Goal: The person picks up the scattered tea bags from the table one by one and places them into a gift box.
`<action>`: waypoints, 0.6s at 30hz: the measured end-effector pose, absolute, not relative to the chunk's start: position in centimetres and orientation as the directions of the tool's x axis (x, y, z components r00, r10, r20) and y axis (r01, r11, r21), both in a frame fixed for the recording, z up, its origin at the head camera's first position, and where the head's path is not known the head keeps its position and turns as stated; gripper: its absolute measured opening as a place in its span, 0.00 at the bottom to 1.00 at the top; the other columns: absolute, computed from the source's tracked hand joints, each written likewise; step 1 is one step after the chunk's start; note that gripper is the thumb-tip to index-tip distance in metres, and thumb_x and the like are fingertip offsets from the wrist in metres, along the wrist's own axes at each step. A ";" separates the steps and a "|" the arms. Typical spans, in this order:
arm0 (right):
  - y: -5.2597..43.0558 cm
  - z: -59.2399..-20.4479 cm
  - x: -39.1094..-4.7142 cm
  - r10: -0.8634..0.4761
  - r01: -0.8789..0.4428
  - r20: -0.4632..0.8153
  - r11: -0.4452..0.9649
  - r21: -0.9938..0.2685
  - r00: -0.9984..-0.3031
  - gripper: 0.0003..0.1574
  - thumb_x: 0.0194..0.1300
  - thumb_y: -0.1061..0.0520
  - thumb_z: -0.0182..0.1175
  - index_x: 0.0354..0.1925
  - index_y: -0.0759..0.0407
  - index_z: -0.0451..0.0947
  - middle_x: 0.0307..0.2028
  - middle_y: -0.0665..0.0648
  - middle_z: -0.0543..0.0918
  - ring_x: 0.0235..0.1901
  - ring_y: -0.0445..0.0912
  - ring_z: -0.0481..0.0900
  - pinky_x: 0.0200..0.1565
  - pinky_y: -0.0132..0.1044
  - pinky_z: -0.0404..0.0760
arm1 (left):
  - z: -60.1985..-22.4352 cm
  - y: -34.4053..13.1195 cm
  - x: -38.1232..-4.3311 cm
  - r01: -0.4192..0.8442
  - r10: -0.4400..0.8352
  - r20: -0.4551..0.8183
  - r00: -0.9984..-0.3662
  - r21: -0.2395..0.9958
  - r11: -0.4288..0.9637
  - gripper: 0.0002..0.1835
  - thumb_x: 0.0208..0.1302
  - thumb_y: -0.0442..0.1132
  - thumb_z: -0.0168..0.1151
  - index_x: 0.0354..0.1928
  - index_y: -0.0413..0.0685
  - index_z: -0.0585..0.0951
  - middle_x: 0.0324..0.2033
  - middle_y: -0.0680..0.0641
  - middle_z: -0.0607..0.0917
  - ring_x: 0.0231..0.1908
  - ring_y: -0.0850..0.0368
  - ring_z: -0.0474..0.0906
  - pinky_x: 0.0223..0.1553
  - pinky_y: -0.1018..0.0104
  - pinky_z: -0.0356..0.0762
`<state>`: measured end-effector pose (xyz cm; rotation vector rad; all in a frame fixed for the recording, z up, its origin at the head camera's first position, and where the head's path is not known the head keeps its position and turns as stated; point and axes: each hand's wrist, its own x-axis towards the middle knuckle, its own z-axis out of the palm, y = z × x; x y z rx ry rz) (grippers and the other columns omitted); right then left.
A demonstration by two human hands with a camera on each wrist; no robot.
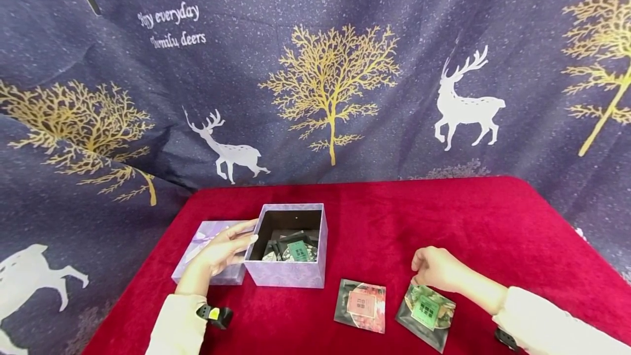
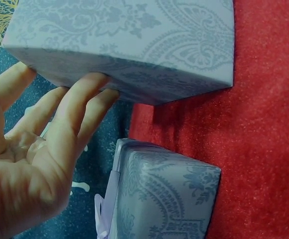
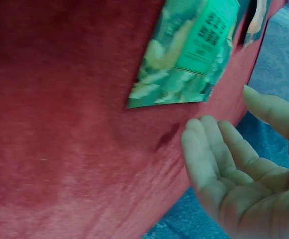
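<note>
A lilac patterned box stands uncovered on the table, with several dark sachets inside. Along its left side, my left hand touches the wall with extended fingertips; the left wrist view shows those fingers against the box side. A lilac lid with a ribbon bow lies beneath that hand, beside the box. My right hand is just beyond a black sachet with a green label. In the right wrist view its loosely bent fingers hold nothing, and the green-labelled sachet lies beyond the fingertips.
A black sachet with a pink-red label lies between the box and the green-labelled one. Red cloth covers the table. Behind it hangs a dark blue curtain printed with deer and golden trees.
</note>
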<state>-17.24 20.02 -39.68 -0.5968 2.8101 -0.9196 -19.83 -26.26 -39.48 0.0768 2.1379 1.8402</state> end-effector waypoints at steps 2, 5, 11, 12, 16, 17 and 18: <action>20.4 -39.9 -17.0 -0.394 -0.324 0.004 0.751 -0.575 -0.919 0.13 0.41 0.60 0.71 0.25 0.61 0.76 0.19 0.48 0.78 0.21 0.38 0.71 0.27 0.32 0.72 | -39.5 -26.2 -19.8 -0.162 0.249 -0.202 -0.947 0.972 0.170 0.34 0.67 0.38 0.55 0.72 0.45 0.56 0.65 0.36 0.67 0.61 0.50 0.69 0.53 0.52 0.74; 20.8 -40.3 -16.6 -0.378 -0.311 -0.005 0.769 -0.558 -0.926 0.14 0.42 0.58 0.72 0.26 0.61 0.76 0.18 0.47 0.76 0.20 0.38 0.70 0.26 0.32 0.71 | -39.6 -26.2 -19.8 -0.165 0.243 -0.204 -0.948 0.971 0.171 0.34 0.67 0.39 0.56 0.72 0.45 0.56 0.65 0.37 0.68 0.61 0.50 0.69 0.53 0.51 0.74; 21.3 -40.7 -15.7 -0.367 -0.304 -0.021 0.800 -0.518 -0.930 0.16 0.44 0.55 0.73 0.27 0.61 0.75 0.17 0.47 0.72 0.19 0.38 0.66 0.26 0.32 0.69 | -39.7 -26.2 -19.7 -0.174 0.234 -0.211 -0.949 0.970 0.169 0.33 0.68 0.39 0.54 0.72 0.44 0.56 0.66 0.36 0.67 0.64 0.44 0.65 0.56 0.48 0.72; 21.3 -40.7 -15.5 -0.367 -0.302 -0.030 0.806 -0.509 -0.930 0.18 0.43 0.54 0.73 0.28 0.61 0.76 0.18 0.47 0.72 0.20 0.38 0.67 0.26 0.32 0.70 | -39.6 -26.1 -19.7 -0.174 0.232 -0.211 -0.949 0.970 0.168 0.33 0.68 0.39 0.54 0.72 0.44 0.56 0.66 0.36 0.66 0.65 0.43 0.64 0.56 0.48 0.72; 21.1 -40.9 -14.9 -0.388 -0.314 -0.066 0.825 -0.469 -0.919 0.26 0.38 0.51 0.75 0.33 0.63 0.76 0.25 0.52 0.73 0.25 0.42 0.68 0.29 0.34 0.71 | -39.4 -26.2 -19.7 -0.168 0.239 -0.208 -0.948 0.970 0.175 0.33 0.68 0.39 0.53 0.72 0.44 0.55 0.67 0.35 0.65 0.65 0.43 0.63 0.56 0.48 0.72; 21.0 -41.0 -14.8 -0.389 -0.320 -0.067 0.833 -0.452 -0.919 0.28 0.36 0.50 0.76 0.33 0.63 0.76 0.27 0.53 0.73 0.26 0.43 0.69 0.30 0.35 0.72 | -39.4 -26.2 -19.7 -0.168 0.238 -0.208 -0.949 0.970 0.177 0.33 0.68 0.39 0.54 0.72 0.44 0.56 0.66 0.36 0.66 0.65 0.45 0.64 0.56 0.49 0.72; 20.9 -41.1 -14.7 -0.392 -0.329 -0.062 0.838 -0.435 -0.918 0.30 0.34 0.49 0.77 0.34 0.63 0.76 0.28 0.53 0.73 0.27 0.44 0.69 0.30 0.35 0.72 | -39.4 -26.1 -19.7 -0.169 0.236 -0.208 -0.949 0.970 0.177 0.33 0.68 0.39 0.54 0.72 0.45 0.56 0.66 0.37 0.67 0.64 0.47 0.66 0.55 0.50 0.73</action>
